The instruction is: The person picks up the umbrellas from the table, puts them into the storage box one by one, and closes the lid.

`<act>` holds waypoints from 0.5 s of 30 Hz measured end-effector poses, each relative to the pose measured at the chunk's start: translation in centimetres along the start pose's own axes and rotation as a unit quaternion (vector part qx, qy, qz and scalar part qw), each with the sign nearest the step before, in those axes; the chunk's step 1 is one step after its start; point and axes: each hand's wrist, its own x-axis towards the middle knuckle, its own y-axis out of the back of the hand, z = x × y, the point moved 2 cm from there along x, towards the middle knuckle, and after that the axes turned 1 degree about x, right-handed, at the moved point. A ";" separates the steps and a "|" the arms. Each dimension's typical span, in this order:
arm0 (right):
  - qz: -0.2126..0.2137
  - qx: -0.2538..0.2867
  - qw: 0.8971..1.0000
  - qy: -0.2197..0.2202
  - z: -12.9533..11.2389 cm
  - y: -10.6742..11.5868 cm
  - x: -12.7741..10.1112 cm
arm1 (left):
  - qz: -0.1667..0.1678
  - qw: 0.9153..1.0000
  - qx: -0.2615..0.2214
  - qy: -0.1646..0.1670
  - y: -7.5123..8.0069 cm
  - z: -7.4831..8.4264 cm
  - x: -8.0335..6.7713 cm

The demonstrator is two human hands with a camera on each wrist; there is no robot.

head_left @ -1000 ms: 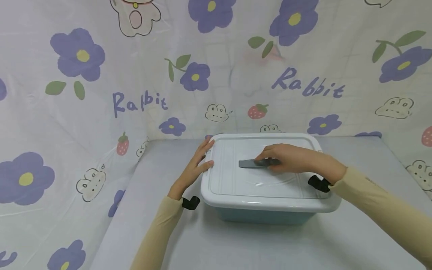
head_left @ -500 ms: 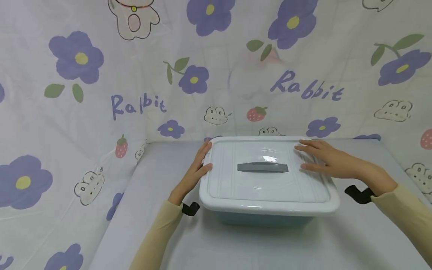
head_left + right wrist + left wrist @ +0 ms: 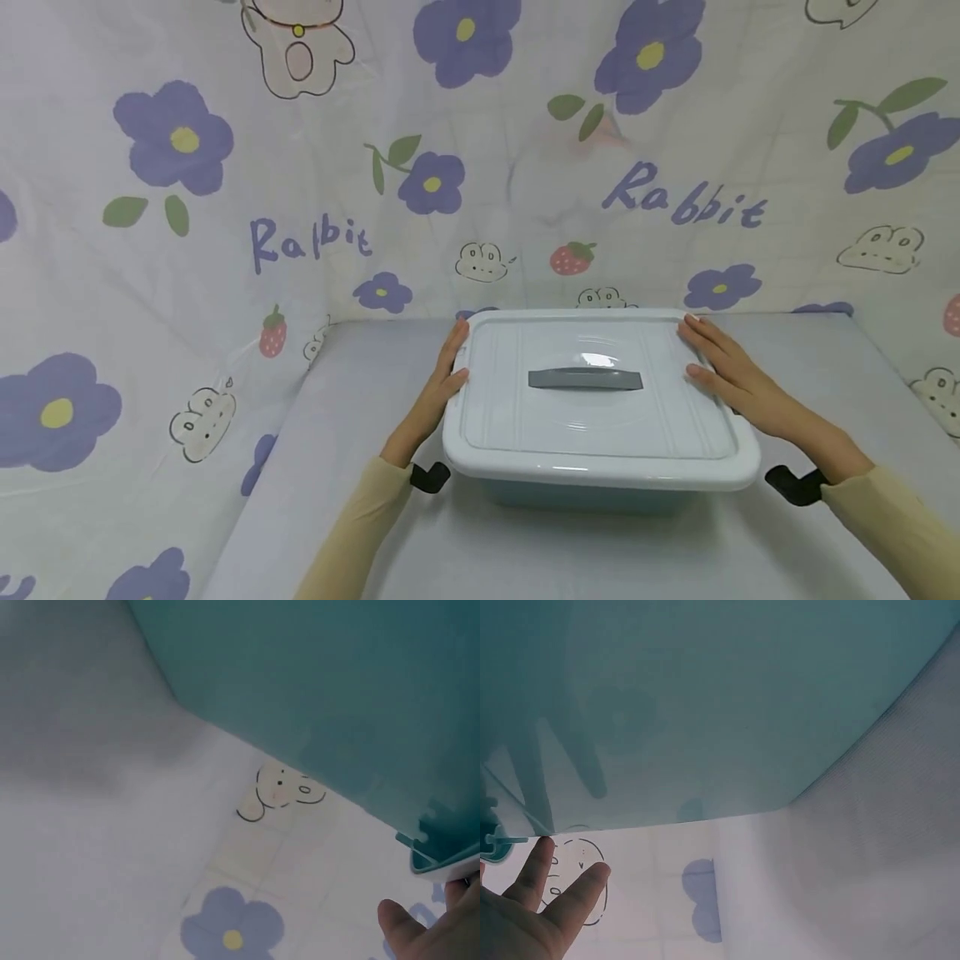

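A teal plastic box (image 3: 592,493) with a white lid (image 3: 592,417) and a grey handle (image 3: 585,380) stands on the table. My left hand (image 3: 442,385) rests with straight fingers on the lid's left rim. My right hand (image 3: 723,368) lies flat on the lid's right rim, fingers straight. In the left wrist view the box's teal wall (image 3: 705,697) fills the top, with my fingers (image 3: 551,889) below it. The right wrist view shows the teal wall (image 3: 337,690), the lid's rim (image 3: 450,864) and my thumb (image 3: 397,919).
The box stands on a grey table (image 3: 375,400) near its back edge. A floral cloth printed with flowers and "Rabbit" (image 3: 300,208) hangs behind and along the left side. Black wrist-camera mounts (image 3: 429,477) show at both sleeves.
My right hand let go of the grey handle and moved right to the lid's right rim. My left hand stayed on the left rim.
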 end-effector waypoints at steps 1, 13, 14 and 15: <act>0.006 0.012 1.000 0.003 0.1 -0.1 -0.1 | 0.002 1.000 -0.004 -0.001 -0.1 0.0 0.0; 0.056 0.129 0.990 0.022 1.2 -1.2 -0.3 | 0.028 0.999 -0.004 -0.040 -0.5 0.0 -0.2; 0.065 0.137 0.988 0.022 1.3 -1.3 -0.3 | 0.035 0.998 0.005 -0.050 -0.5 0.0 -0.3; 0.076 0.143 0.986 0.026 1.3 -1.4 -0.4 | 0.043 0.997 0.013 -0.061 -0.4 0.0 -0.3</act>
